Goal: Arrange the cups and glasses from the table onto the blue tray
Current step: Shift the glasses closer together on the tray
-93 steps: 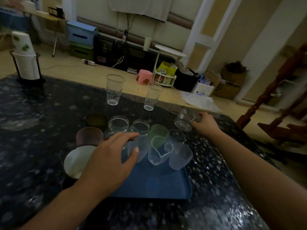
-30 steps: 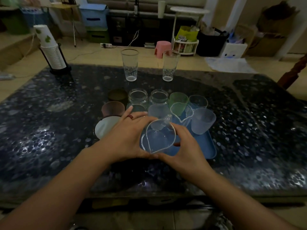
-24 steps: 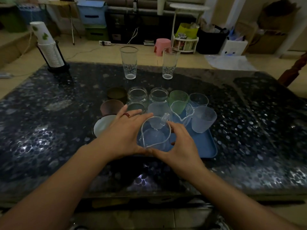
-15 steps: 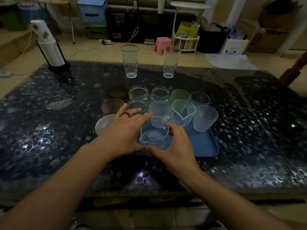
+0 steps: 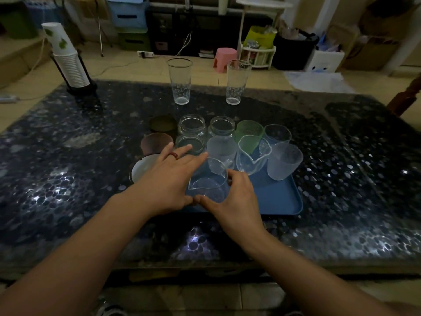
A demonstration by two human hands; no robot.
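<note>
- Head view: both hands meet at the near left part of the blue tray point(image 5: 280, 199), which lies on the dark speckled table point(image 5: 68, 179).
- The left hand point(image 5: 166, 179) cups the left side of a clear spouted cup point(image 5: 208, 185), fingers spread over its far rim; a red ring point(image 5: 174, 155) sits on one finger.
- The right hand point(image 5: 237, 197) curls around the cup's right side, forefinger on the rim; the two thumbs almost touch at its near side. Whether the cup rests fully on the tray, I cannot tell.
- Just behind it on the tray stand a frosted cup point(image 5: 222, 148), a second clear spouted cup point(image 5: 252, 156) and a frosted tumbler point(image 5: 283, 160), close together.
- The far row holds two clear jars point(image 5: 192, 125) point(image 5: 222, 126), a green cup point(image 5: 249, 131) and a small clear cup point(image 5: 278, 133); a third jar point(image 5: 190, 143) is partly hidden by the left fingers.
- Left of the tray sit a dark cup point(image 5: 163, 124), a brownish cup point(image 5: 156, 143) and a white bowl point(image 5: 142, 169).
- Two tall glasses point(image 5: 180, 80) point(image 5: 238, 82) stand well apart from the tray, near the table's far edge.
- A stack of paper cups point(image 5: 68, 58) stands at the far left corner.
</note>
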